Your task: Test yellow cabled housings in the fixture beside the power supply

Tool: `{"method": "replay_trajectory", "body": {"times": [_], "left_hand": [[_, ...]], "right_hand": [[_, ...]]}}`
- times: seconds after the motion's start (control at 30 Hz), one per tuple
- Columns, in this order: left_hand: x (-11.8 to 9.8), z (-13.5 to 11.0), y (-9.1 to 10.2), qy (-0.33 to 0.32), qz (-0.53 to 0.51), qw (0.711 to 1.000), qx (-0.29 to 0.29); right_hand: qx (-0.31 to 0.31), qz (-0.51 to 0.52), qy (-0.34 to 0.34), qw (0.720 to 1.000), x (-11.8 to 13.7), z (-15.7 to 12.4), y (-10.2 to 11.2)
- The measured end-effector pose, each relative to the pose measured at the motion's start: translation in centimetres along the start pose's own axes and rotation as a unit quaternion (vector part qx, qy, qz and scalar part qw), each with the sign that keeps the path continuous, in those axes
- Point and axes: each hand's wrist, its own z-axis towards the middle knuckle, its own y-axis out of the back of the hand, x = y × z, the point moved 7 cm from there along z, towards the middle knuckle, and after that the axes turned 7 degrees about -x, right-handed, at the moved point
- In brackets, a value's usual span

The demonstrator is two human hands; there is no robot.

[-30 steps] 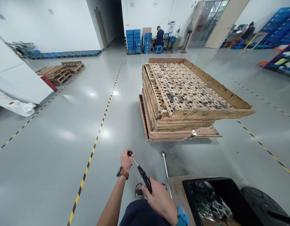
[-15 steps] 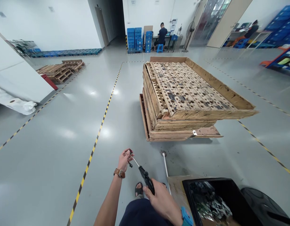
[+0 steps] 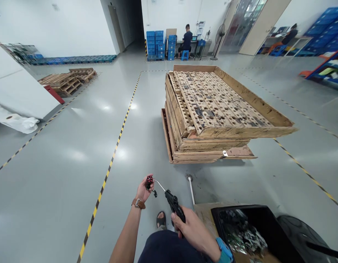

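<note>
Our right hand (image 3: 196,233) curls its fingers (image 3: 185,219) around a black spray gun (image 3: 173,204); our left hand (image 3: 143,190) pinches the red-black wand tip (image 3: 149,181). Black bin (image 3: 240,206) at 4 o'clock.

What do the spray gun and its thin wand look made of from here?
The spray gun looks like matte black plastic, going by its dull molded body. The wand looks like thin metal tube, pale and slightly shiny, though a coating can't be ruled out.
</note>
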Motion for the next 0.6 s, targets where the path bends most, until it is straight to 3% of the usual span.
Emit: {"method": "replay_trajectory", "body": {"times": [0.3, 0.6], "left_hand": [[0.2, 0.4, 0.5, 0.012, -0.005, 1.0, -0.015], [-0.9, 0.5, 0.4, -0.068, 0.016, 0.996, -0.058]], "right_hand": [[0.008, 0.008, 0.0, 1.0, 0.7, -0.1, 0.0], [-0.004, -0.022, 0.003, 1.0, 0.9, 0.0, -0.4]]}}
